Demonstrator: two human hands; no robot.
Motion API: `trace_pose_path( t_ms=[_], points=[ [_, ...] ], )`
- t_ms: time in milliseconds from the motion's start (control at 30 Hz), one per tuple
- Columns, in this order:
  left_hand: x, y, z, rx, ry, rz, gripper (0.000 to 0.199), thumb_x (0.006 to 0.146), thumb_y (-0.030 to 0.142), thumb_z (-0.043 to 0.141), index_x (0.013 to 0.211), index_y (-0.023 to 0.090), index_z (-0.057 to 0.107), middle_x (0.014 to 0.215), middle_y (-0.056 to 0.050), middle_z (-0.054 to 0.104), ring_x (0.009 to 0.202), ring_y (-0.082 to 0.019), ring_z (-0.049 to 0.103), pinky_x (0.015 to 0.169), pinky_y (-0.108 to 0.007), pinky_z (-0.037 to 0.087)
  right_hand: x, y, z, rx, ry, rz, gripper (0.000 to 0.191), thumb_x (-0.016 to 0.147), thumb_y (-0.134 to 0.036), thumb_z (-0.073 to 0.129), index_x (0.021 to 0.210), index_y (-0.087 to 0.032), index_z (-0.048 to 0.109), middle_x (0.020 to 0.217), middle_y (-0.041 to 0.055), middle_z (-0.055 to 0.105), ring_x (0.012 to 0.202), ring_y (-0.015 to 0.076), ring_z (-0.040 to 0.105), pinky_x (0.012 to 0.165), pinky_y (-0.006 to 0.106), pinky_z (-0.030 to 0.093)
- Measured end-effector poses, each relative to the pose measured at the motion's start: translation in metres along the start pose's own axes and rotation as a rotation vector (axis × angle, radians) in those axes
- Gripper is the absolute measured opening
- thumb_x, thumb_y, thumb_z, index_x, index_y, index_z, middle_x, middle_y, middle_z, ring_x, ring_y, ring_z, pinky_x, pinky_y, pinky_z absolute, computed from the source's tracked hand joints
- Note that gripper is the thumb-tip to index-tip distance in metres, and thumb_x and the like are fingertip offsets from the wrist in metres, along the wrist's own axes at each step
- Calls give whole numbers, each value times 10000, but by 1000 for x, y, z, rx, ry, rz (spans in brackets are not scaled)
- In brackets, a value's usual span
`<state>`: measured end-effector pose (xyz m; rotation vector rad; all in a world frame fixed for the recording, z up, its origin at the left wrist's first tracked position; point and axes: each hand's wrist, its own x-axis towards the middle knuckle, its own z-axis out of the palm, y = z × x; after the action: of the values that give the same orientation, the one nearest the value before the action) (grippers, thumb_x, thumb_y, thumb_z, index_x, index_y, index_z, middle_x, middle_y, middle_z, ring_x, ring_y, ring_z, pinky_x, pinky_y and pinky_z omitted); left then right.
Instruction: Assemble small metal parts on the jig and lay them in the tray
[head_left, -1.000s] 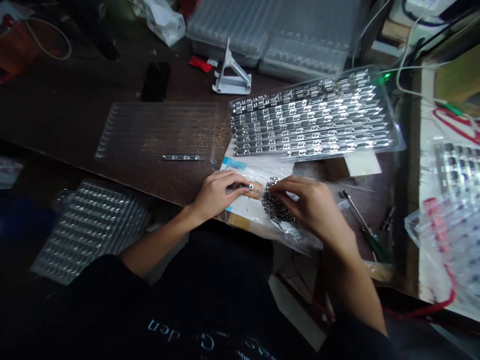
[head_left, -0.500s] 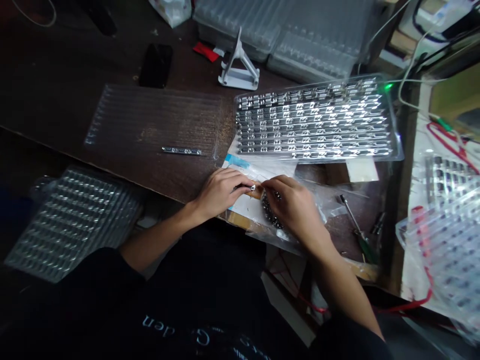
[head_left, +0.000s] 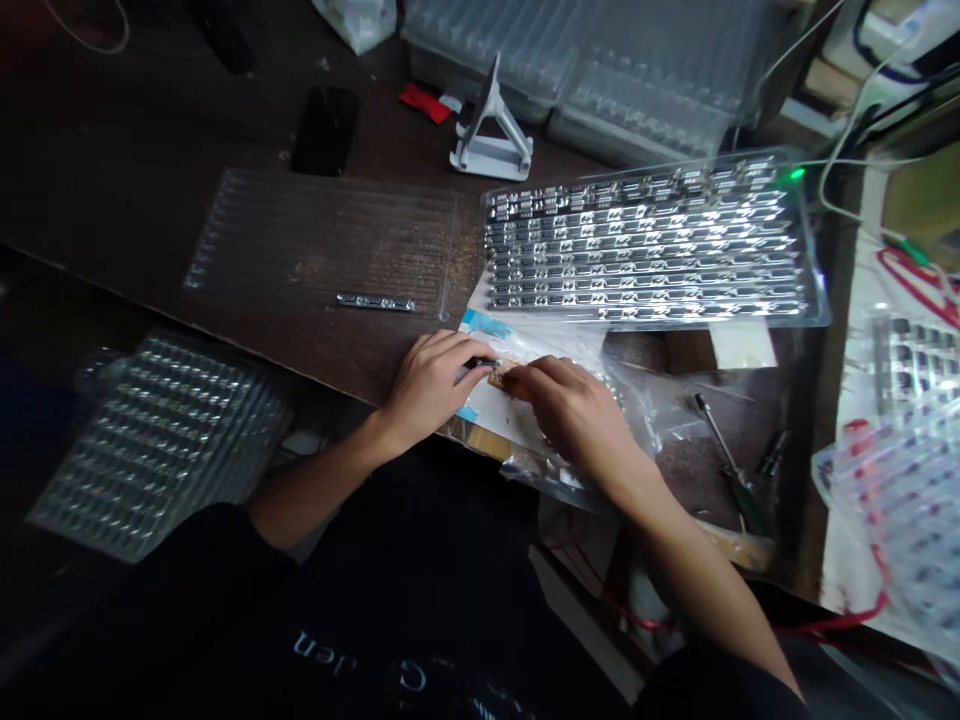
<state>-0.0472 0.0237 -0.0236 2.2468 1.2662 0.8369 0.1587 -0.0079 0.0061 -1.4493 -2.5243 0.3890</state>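
Left hand [head_left: 431, 385] pinches a small dark metal connector [head_left: 480, 365] above a clear plastic bag [head_left: 645, 420] on a dark wooden bench [head_left: 150, 170], while the curled right hand [head_left: 570, 420] meets it, seemingly to steady it; fingers hide its exact grip.

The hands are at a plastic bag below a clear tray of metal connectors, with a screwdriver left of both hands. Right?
No: the head view shows the screwdriver right of both hands. The rest stands: the left hand and right hand are at the plastic bag below the clear tray of metal connectors.
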Motion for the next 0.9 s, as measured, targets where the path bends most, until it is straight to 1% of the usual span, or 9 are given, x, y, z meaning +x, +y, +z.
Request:
trace_pose_path(
  t_ms=[100,200,300,367,433,533,700,833,900],
  points=[
    [5,12,11,-114,59,40,39,879,196,705,908,191,679,930,-20,735,905,-184,655,834,-326,466,-13,12,-18,57,11,96,208,966,-210,538,1107,-183,688,994,85,710,856,212,661,735,306,470],
    [9,21,24,-182,33,105,71,861,208,732,888,191,668,874,-7,724,876,-173,648,819,-317,466,-25,22,-32,14,-101,198,192,919,-275,621,1080,-212,705,956,58,723,784,212,673,690,311,458],
    [11,23,32,-178,5,122,78,862,204,730,902,197,664,887,-4,722,903,-174,647,833,-324,460,-29,25,-36,-17,-224,219,225,898,-216,611,1109,-214,688,979,63,721,815,227,679,677,311,440],
    [11,22,33,-166,0,113,62,870,209,720,896,198,664,892,-9,723,901,-175,648,837,-330,460,-29,23,-35,-23,-267,208,198,916,-167,540,1043,-208,686,966,69,714,827,231,675,666,309,425],
    [11,22,32,-159,-2,100,49,876,213,711,883,197,665,892,-13,726,890,-177,648,841,-336,463,-28,22,-34,-20,-286,194,210,937,-146,479,963,-203,680,927,71,705,794,228,665,652,313,411],
    [11,23,30,-152,-7,74,40,877,203,703,872,194,664,894,-18,729,891,-186,645,845,-345,468,-30,24,-33,20,-252,165,219,952,-149,456,923,-201,666,874,65,690,762,227,649,648,321,402],
    [11,24,31,-110,-20,34,45,869,198,704,868,200,659,891,-21,726,900,-200,646,842,-354,470,-34,28,-34,139,-160,142,151,931,-170,504,895,-192,649,856,63,675,734,201,623,664,314,414],
    [10,23,33,-85,-28,24,82,862,199,712,841,198,633,900,-17,727,897,-200,646,846,-354,459,-35,28,-38,249,-108,162,118,862,-128,541,813,-189,630,778,35,663,671,171,605,636,291,418],
    [10,22,34,-75,-37,24,87,873,205,702,837,198,624,907,-14,728,901,-199,645,847,-351,450,-35,29,-38,272,-58,177,110,856,-128,548,827,-189,635,757,26,668,649,167,606,624,287,421]
  ],
)
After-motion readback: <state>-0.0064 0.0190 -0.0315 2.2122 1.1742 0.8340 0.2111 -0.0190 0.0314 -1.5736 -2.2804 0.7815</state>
